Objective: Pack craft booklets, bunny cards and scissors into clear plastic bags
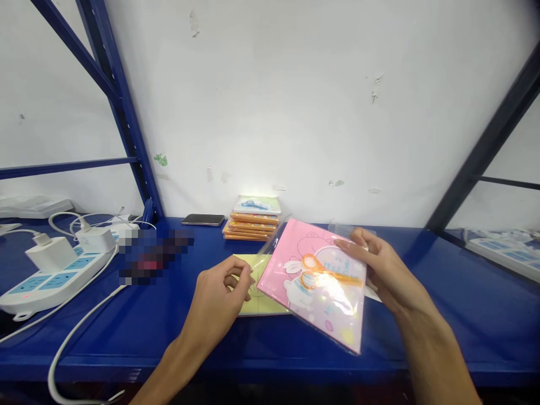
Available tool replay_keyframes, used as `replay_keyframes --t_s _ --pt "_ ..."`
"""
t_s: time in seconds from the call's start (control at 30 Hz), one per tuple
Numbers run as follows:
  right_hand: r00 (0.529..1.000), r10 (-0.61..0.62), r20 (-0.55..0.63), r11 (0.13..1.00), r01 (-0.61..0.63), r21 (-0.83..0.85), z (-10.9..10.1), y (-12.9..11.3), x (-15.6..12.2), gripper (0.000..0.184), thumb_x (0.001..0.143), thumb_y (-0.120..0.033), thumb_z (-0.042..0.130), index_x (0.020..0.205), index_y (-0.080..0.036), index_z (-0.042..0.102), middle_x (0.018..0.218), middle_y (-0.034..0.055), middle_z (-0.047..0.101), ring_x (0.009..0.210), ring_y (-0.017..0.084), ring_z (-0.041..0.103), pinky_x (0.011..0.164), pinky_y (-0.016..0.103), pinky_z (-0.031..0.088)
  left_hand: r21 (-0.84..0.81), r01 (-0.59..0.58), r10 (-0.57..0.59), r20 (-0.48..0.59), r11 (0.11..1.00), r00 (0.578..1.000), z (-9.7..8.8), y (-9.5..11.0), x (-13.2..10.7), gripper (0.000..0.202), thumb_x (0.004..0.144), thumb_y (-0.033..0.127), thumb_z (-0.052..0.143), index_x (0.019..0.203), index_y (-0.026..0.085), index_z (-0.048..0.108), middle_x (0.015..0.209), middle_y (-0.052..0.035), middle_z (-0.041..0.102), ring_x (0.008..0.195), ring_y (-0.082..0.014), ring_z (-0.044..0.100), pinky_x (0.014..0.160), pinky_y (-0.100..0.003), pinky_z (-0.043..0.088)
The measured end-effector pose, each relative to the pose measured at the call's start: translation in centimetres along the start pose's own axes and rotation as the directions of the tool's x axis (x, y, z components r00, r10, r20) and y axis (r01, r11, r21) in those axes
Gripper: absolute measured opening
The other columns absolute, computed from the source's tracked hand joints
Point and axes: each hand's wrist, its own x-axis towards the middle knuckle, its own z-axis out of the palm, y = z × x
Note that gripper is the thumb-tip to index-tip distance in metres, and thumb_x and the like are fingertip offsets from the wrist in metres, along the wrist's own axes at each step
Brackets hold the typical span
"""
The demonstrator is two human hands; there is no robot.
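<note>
A pink booklet [280, 259] with a cartoon drawing sits tilted inside a clear plastic bag, together with a pair of orange scissors [333, 275]. My right hand [382, 267] grips this package at its upper right edge, thumb on the front and the other fingers mostly hidden behind. At the package's left side, my left hand [228, 289] is closed in a pinch at the loose clear flap of the plastic bag [266, 252]. Below both, a yellow booklet [265, 306] lies on the blue table, partly covered by the left hand and the package.
Against the wall stands a stack of packaged booklets [252, 225], the top one with blue scissors. Beside it lies a phone [203, 219]. A white power strip [54, 281] with chargers and cables occupies the left, near a blurred-out item [154, 256]. Blue shelf posts [126, 112] rise behind.
</note>
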Motion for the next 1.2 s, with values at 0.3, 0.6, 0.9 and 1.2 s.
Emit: replay_keyframes --t_s 0.3,0.6,0.9,1.2 --pt "0.997 0.066 0.042 0.994 -0.069 0.085 -0.2 0.7 0.7 0.062 0.073 -0.043 0.09 0.074 -0.024 0.031 0.059 -0.009 0.039 0.048 0.006 0.032 0.042 0.02 0.017 -0.17 0.082 -0.041 0.233 0.982 0.972 0.0 0.6 -0.4 0.026 0.092 0.036 0.051 0.11 0.021 0.06 0.096 -0.0061 0.071 0.065 -0.0188 0.072 0.04 -0.021 0.046" --pt "0.991 0.093 0.095 0.988 -0.104 0.114 0.2 1.0 0.9 0.062 0.068 -0.048 0.092 0.074 -0.023 0.035 0.062 -0.008 0.042 0.051 0.007 0.037 0.043 0.018 0.024 -0.139 0.113 -0.075 0.252 0.984 0.965 -0.7 1.1 -0.5 0.042 0.093 0.048 0.049 0.105 0.015 0.072 0.08 -0.0024 0.066 0.039 -0.0074 0.051 0.04 -0.022 0.043" --pt "0.989 0.093 0.113 0.994 -0.099 0.055 1.3 1.2 0.7 0.058 0.069 -0.05 0.091 0.076 -0.024 0.039 0.059 -0.008 0.043 0.049 0.007 0.036 0.041 0.018 0.022 -0.366 0.27 -0.12 0.385 0.89 0.915 -0.8 0.9 -0.5 0.038 0.084 0.05 0.072 0.098 0.015 0.075 0.084 -0.0031 0.065 0.054 -0.0095 0.05 0.038 -0.019 0.046" --pt "0.982 0.166 0.09 0.986 -0.162 -0.044 2.2 1.7 0.4 0.078 0.08 -0.058 0.081 0.146 -0.035 0.046 0.089 0.0002 0.068 0.086 0.024 0.072 0.072 0.033 0.057 -0.518 0.346 -0.192 0.327 0.782 0.925 -1.1 1.5 -0.3 0.045 0.073 0.049 0.085 0.097 0.014 0.069 0.072 0.0001 0.062 0.058 -0.0095 0.051 0.041 -0.015 0.041"
